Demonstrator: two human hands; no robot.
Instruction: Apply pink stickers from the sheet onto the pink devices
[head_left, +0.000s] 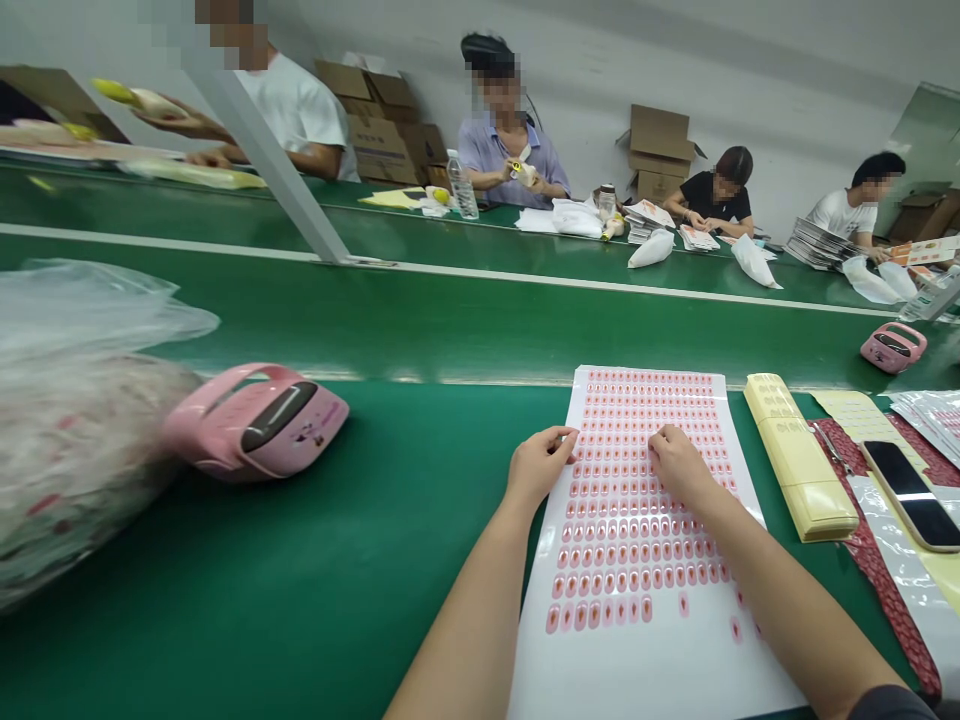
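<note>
A white sheet (645, 660) covered with rows of small pink stickers lies on the green table in front of me. My left hand (538, 465) rests on the sheet's left edge, fingers curled in a pinch at the edge. My right hand (677, 465) lies on the sticker rows near the sheet's middle, fingertips bent down and pressed together on a sticker. What either pinch holds is too small to make out.
A pink handled device (255, 420) lies to the left beside a clear plastic bag (67, 400). Right of the sheet are a yellow stack (799, 460), a phone (911, 493) and more sticker sheets. Another pink device (892, 346) rides the green belt. Several people work across it among cardboard boxes (658, 150).
</note>
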